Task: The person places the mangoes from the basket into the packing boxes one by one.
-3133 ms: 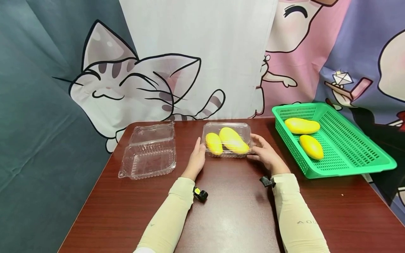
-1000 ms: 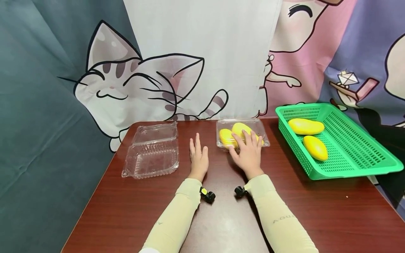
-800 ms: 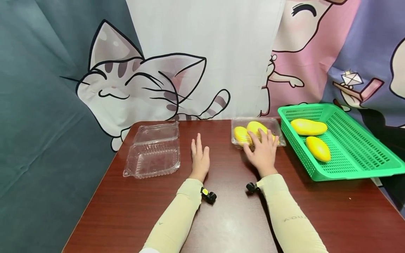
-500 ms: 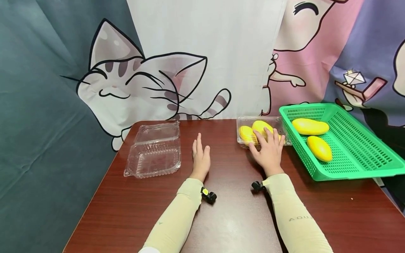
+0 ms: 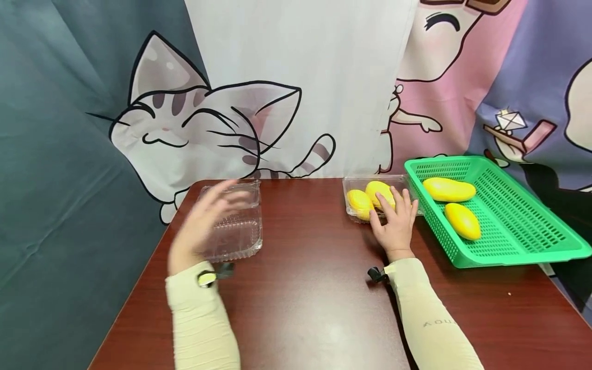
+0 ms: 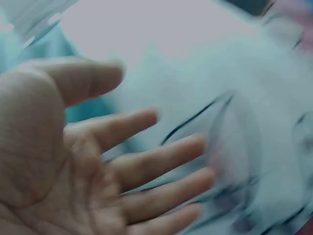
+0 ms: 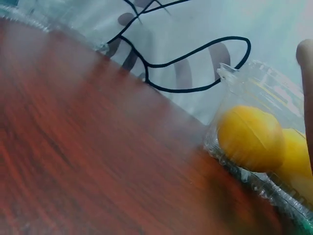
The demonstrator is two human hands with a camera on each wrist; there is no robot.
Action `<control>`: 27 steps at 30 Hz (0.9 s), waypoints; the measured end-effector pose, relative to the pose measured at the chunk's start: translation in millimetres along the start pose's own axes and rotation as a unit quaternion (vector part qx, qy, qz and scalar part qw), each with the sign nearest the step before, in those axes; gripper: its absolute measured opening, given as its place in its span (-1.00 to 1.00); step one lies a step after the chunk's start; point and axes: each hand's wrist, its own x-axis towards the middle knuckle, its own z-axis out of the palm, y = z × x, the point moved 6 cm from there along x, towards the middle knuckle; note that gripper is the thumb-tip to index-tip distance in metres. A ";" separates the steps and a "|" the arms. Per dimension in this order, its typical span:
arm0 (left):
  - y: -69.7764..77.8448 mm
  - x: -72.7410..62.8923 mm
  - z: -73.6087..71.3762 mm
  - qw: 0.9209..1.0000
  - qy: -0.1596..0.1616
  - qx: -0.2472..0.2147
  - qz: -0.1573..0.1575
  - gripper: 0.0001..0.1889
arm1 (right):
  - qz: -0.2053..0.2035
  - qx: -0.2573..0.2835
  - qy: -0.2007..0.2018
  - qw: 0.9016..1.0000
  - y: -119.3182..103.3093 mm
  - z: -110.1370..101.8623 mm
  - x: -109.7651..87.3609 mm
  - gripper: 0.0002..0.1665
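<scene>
In the head view my left hand (image 5: pixel 199 223), blurred, is raised over an open clear plastic clamshell box (image 5: pixel 240 239), hiding part of it. The left wrist view has the palm and spread fingers (image 6: pixel 161 156) of this hand, with nothing in them. My right hand (image 5: pixel 395 228) rests with fingers spread on a closed clear clamshell box (image 5: pixel 353 182). Inside that box lie two yellow mangoes; one mango (image 5: pixel 359 204) shows at the left, the other mango (image 5: pixel 379 192) is partly behind my fingers. The right wrist view shows the box's near mango (image 7: pixel 250 139) through the plastic.
A green plastic basket (image 5: pixel 522 259) with two more mangoes, one mango (image 5: pixel 448 189) behind the other mango (image 5: pixel 462 221), stands right beside the closed box. The dark red wooden table (image 5: pixel 314 288) ends at a printed cartoon curtain (image 5: pixel 296 51).
Both hands were at the closed box mid-table; my right hand has since slid it right, up to the basket. My left hand has lifted and swung left over the open box.
</scene>
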 end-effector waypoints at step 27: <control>-165.8 -44.1 -111.6 0.945 0.204 -0.211 -0.146 -0.16 | -0.097 0.034 0.076 0.992 -31.6 -5.7 -3.4 -0.50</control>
